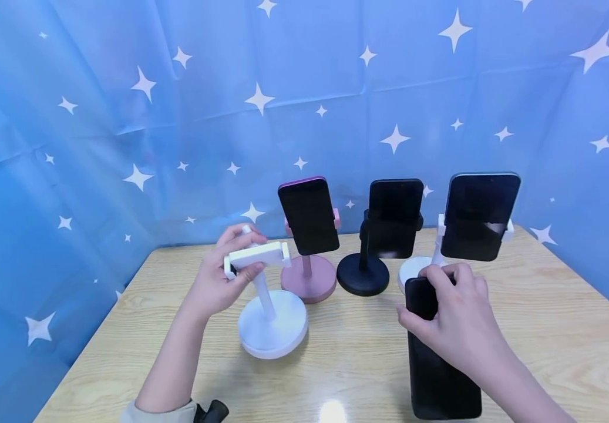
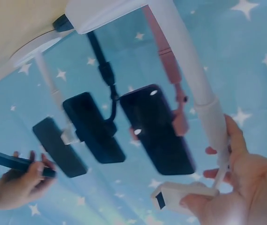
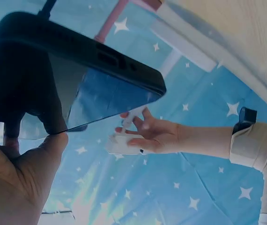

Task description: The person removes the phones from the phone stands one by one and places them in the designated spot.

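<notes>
Now, a person's left hand (image 1: 221, 271) grips a white phone stand (image 1: 273, 329) at its clamp (image 1: 259, 255). The right hand (image 1: 461, 317) pinches a black phone (image 1: 441, 385) before three mounted phones (image 1: 396, 217)

The right hand (image 1: 460, 320) partly hides the held phone (image 1: 440, 388).
</notes>
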`<state>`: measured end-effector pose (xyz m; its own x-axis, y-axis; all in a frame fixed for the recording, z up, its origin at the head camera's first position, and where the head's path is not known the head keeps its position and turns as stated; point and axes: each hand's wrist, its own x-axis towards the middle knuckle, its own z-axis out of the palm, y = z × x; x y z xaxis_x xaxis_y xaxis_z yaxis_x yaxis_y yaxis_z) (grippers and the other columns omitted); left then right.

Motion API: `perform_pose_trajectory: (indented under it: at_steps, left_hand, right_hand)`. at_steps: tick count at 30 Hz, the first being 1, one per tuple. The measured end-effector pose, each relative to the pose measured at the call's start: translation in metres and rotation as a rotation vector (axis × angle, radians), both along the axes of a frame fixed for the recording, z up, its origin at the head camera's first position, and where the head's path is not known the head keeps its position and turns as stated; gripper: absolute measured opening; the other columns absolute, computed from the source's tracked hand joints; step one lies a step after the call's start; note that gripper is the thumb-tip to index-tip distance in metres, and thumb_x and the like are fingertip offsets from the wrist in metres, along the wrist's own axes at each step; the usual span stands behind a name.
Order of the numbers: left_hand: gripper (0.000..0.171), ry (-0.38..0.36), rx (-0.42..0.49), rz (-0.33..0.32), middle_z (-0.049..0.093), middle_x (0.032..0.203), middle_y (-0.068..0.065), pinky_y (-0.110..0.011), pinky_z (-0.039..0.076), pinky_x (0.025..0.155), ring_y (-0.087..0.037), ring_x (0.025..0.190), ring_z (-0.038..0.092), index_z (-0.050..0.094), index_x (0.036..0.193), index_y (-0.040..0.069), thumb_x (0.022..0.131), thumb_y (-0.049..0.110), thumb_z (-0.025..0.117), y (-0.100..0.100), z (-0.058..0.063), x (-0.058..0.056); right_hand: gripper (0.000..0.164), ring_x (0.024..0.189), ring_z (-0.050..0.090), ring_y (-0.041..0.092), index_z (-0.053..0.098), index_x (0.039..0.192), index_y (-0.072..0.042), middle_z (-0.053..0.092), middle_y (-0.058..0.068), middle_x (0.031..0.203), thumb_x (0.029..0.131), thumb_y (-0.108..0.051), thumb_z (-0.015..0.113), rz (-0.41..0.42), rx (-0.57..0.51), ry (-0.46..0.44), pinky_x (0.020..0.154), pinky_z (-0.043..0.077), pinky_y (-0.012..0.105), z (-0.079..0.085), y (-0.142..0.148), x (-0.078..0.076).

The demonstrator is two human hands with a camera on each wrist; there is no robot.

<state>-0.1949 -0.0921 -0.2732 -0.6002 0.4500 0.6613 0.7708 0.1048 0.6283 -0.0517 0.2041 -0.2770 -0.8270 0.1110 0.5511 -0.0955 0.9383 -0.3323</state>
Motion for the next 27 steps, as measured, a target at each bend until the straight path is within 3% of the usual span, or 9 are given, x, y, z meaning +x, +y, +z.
perform_pose_trajectory:
  at_steps: [10, 22, 27]
  left_hand:
    - [0.028, 0.040, 0.037, 0.059, 0.052, 0.115, -0.004, -0.021, 0.046, 0.075, -0.014, 0.103, 0.049, 0.061, 0.104, -0.003, 0.077, -0.011, 0.064, -0.018, 0.004, -0.032]
    - [0.029, -0.049, 0.014, 0.190, 0.050, 0.117, -0.007, -0.019, 0.043, 0.076, -0.011, 0.105, 0.044, 0.061, 0.112, 0.000, 0.083, 0.000, 0.063, -0.021, 0.004, -0.066]
    - [0.029, -0.066, 0.050, 0.200, 0.047, 0.117, -0.019, -0.016, 0.042, 0.078, -0.009, 0.108, 0.039, 0.058, 0.111, -0.009, 0.083, -0.005, 0.062, -0.012, 0.006, -0.068]
  right_hand:
    - [0.049, 0.086, 0.043, 0.036, 0.055, 0.100, 0.002, 0.048, 0.027, 0.094, 0.066, -0.027, 0.075, -0.021, 0.019, -0.175, 0.067, 0.031, 0.046, -0.016, 0.013, -0.004]
    - [0.051, 0.087, 0.045, 0.038, 0.056, 0.099, 0.001, 0.050, 0.027, 0.092, 0.066, -0.032, 0.076, -0.025, 0.036, -0.269, 0.066, 0.031, 0.045, -0.030, 0.016, -0.009]
    - [0.052, 0.086, 0.044, 0.038, 0.055, 0.101, 0.000, 0.050, 0.026, 0.092, 0.067, -0.033, 0.076, -0.026, 0.031, -0.304, 0.067, 0.030, 0.045, -0.033, 0.015, -0.010]
